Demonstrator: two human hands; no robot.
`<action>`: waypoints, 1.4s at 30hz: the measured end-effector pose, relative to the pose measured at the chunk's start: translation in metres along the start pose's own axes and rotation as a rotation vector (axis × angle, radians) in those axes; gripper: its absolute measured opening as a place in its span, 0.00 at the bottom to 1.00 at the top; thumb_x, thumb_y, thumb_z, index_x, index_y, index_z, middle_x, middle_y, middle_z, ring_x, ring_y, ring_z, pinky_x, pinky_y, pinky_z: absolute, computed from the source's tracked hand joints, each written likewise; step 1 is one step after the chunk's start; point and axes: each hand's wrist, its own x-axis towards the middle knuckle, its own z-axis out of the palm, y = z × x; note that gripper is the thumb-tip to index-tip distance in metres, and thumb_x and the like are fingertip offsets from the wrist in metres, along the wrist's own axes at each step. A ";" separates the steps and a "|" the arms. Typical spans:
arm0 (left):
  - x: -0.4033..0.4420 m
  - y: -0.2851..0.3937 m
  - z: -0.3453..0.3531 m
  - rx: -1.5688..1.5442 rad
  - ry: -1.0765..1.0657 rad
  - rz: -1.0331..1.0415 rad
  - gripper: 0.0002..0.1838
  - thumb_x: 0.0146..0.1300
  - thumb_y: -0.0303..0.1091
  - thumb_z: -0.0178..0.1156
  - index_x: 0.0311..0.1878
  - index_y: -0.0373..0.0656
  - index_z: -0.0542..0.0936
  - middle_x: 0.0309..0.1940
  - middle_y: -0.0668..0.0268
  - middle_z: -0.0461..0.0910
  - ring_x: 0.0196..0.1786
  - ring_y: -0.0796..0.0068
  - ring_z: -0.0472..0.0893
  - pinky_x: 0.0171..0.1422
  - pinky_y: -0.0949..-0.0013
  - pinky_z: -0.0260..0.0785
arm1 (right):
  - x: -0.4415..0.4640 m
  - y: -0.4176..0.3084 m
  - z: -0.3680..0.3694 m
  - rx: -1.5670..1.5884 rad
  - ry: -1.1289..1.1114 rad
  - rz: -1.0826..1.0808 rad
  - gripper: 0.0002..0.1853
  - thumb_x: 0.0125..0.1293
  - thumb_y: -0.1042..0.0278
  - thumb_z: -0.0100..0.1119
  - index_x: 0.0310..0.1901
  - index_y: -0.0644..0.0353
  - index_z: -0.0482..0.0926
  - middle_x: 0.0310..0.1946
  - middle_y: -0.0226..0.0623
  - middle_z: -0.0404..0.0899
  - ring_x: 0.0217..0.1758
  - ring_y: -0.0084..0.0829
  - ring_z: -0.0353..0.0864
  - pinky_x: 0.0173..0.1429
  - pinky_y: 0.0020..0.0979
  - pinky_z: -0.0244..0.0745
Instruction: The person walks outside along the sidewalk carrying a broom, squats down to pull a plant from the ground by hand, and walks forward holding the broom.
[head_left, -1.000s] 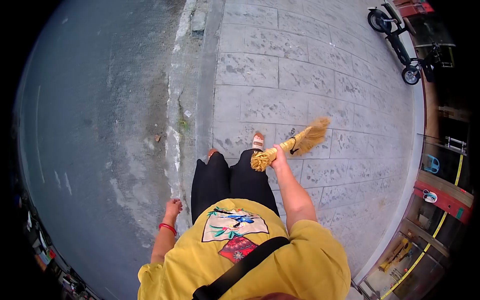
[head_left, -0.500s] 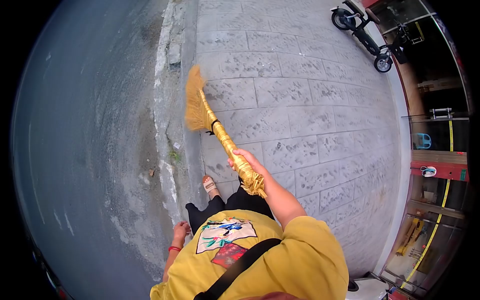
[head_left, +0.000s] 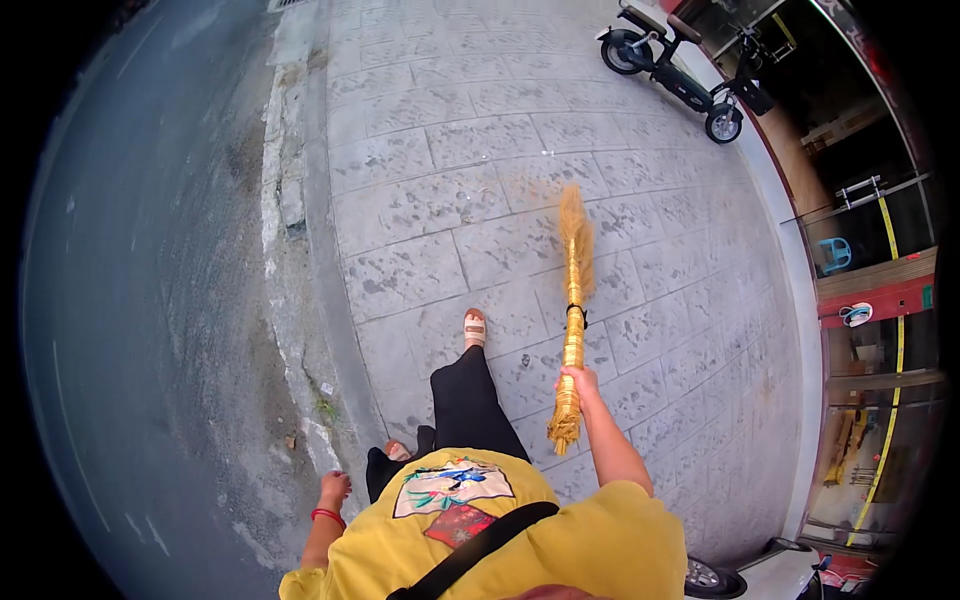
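My right hand (head_left: 582,382) is wrapped round the golden, bound handle of a straw broom (head_left: 572,345). The broom points away from me over the paving, its bristles (head_left: 574,235) at the far end, slightly blurred. Frayed straw ends stick out behind my grip, and a dark tie circles the middle of the handle. At my left side, my left hand (head_left: 337,486) hangs with its fingers curled and nothing visible in them. A red band circles that wrist. My sandalled foot (head_left: 475,327) is forward on the slabs.
Grey stone paving (head_left: 400,275) lies ahead, bordered on the left by a worn kerb (head_left: 285,330) and the asphalt road (head_left: 150,300). A black electric scooter (head_left: 680,80) stands at the upper right, beside glass shopfronts (head_left: 860,400). Part of a white vehicle (head_left: 770,578) shows at lower right.
The broom has swung from the kerb side to the right across the paving, still in my right hand. One foot has stepped forward, and the kerb has shifted left in view.
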 end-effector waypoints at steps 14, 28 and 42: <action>-0.087 0.242 0.203 0.080 -0.143 0.000 0.12 0.54 0.30 0.54 0.41 0.36 0.73 0.26 0.67 0.76 0.24 0.78 0.73 0.29 0.76 0.66 | 0.373 -0.298 -0.015 0.202 0.147 0.097 0.20 0.46 0.70 0.58 0.40 0.67 0.63 0.22 0.46 0.71 0.18 0.41 0.74 0.21 0.39 0.72; -0.061 0.280 0.218 -0.138 -0.118 -0.072 0.11 0.53 0.29 0.53 0.39 0.36 0.73 0.24 0.67 0.74 0.21 0.78 0.71 0.27 0.76 0.66 | 0.221 -0.314 0.065 -0.431 -0.443 0.272 0.15 0.43 0.74 0.57 0.35 0.63 0.67 0.19 0.36 0.69 0.18 0.30 0.74 0.22 0.30 0.72; -0.067 0.242 0.197 -0.294 -0.033 -0.039 0.12 0.51 0.30 0.54 0.38 0.35 0.74 0.24 0.66 0.75 0.24 0.78 0.72 0.29 0.76 0.65 | 0.295 -0.215 0.271 -0.748 -0.332 0.023 0.15 0.39 0.74 0.60 0.31 0.71 0.71 0.21 0.41 0.72 0.20 0.35 0.73 0.22 0.34 0.69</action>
